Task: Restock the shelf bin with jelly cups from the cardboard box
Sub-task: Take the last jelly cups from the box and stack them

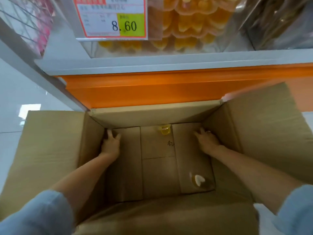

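An open cardboard box (55,143) stands on the floor below the shelf. Both my arms reach down into it. My left hand (111,143) lies at the far left corner of the box floor, fingers spread. My right hand (207,139) lies at the far right of the floor, fingers reaching toward the back wall. One yellow jelly cup (164,129) sits at the middle of the back wall, between my hands and apart from both. Another jelly cup (199,180) lies near the front right corner. The clear shelf bin (191,24) above holds several yellow jelly cups.
A price tag (111,17) reading 8.60 hangs on the bin's front. An orange shelf base (144,89) runs just behind the box. Pink packets (44,26) hang at the upper left. A dark bin (279,22) stands at the upper right. White floor (20,92) lies to the left.
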Demonstrator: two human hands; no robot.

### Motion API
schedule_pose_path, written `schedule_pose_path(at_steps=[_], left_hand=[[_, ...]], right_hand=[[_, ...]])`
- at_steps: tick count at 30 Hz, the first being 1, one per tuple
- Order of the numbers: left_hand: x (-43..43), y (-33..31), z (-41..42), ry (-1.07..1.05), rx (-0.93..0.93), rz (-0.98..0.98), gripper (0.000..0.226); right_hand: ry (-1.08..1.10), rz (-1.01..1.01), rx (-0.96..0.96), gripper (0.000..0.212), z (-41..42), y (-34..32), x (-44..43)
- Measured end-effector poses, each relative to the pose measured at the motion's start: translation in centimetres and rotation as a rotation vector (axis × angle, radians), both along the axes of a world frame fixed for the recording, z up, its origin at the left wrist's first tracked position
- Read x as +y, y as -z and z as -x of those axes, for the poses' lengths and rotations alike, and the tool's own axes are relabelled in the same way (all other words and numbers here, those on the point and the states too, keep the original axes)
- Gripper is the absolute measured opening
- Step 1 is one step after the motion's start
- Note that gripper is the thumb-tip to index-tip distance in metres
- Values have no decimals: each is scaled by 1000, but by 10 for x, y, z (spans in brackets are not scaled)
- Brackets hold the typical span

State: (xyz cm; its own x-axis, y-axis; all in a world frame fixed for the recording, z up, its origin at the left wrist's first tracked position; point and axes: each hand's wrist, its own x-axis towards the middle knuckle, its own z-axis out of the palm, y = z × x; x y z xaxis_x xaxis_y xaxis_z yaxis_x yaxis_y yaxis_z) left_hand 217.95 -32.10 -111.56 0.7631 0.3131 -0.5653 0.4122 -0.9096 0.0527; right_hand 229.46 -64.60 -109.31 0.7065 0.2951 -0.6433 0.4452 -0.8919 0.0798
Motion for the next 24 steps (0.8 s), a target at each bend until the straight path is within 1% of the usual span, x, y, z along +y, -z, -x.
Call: schedule_pose_path(at_steps=[2, 4, 5, 6, 7, 9, 10, 12, 15, 18, 19, 21, 22, 24], left_hand=[[-7, 2, 6, 50, -40, 34, 46], [-23, -2, 9, 109, -62, 79, 35], [-34, -6, 10, 127, -51, 120, 33], [-46, -9, 11, 141, -34, 171, 34], [-59, -12, 11, 158, -22, 221, 36], [-88, -19, 12, 209, 5, 301, 38], [-101, -23, 13, 242, 19, 332, 36], [-123, -31, 14, 297, 55, 403, 35], [-136, -39, 15, 327, 85, 447, 46], [-134, -47, 18, 340, 89, 394, 50], [-134, -51, 19, 348, 82, 372, 50], [-134, -61, 18, 358, 82, 355, 56], [-135, -68, 16, 362, 79, 358, 62], [-136, -88, 10, 373, 44, 377, 73]], right_hand=[[-55, 1, 73, 42, 5, -5, -3], [-27, 1, 193, 28, 8, -15, -2], [-13, 22, 259, 25, 10, -21, -1], [-32, 58, 318, 29, 12, -25, 1], [-55, 108, 366, 40, 17, -28, 3], [-118, 220, 399, 63, 36, -29, 6], [-166, 273, 385, 69, 46, -26, 6], [-234, 305, 358, 68, 65, -21, 3], [-202, 247, 374, 56, 77, -21, 4], [-77, 172, 414, 55, 76, -34, 5], [-3, 117, 454, 49, 70, -38, 3], [180, -108, 580, 28, 61, -50, 5], [214, -206, 615, 21, 55, -61, 10], [189, -326, 605, 15, 43, -90, 22]])
